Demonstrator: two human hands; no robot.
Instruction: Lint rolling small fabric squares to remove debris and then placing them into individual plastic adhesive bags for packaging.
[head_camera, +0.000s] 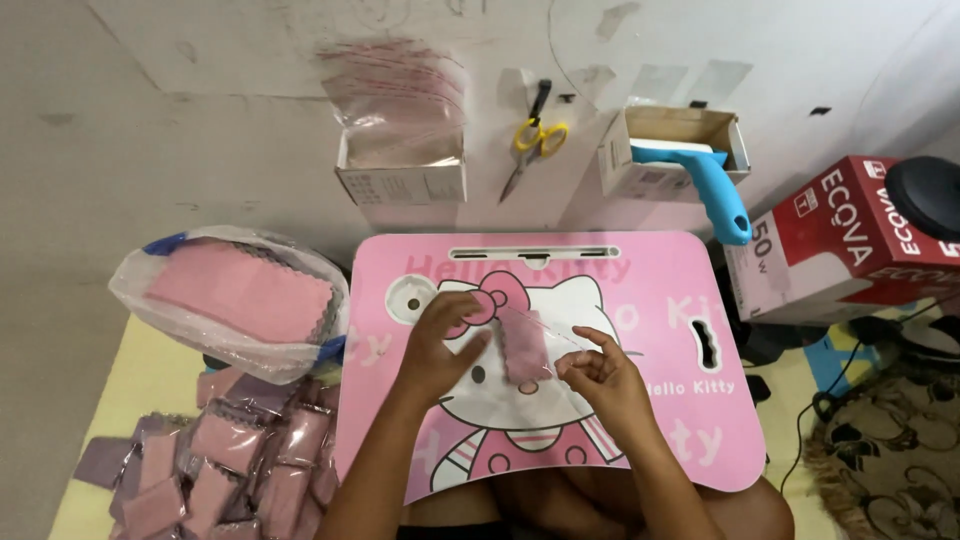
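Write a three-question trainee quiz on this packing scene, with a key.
1. True or false: the scissors lie on the pink table.
2. Which holds loose pink cloths: A) the plastic bag, B) the red box?
3. What do the left hand and right hand hold between them?

Key: 1 false, they are up by the wall. 2 A. 3 A pink cloth in a clear sleeve.

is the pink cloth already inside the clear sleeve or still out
Partly in, it seems: the pink cloth sits under the clear sleeve, held by both hands.
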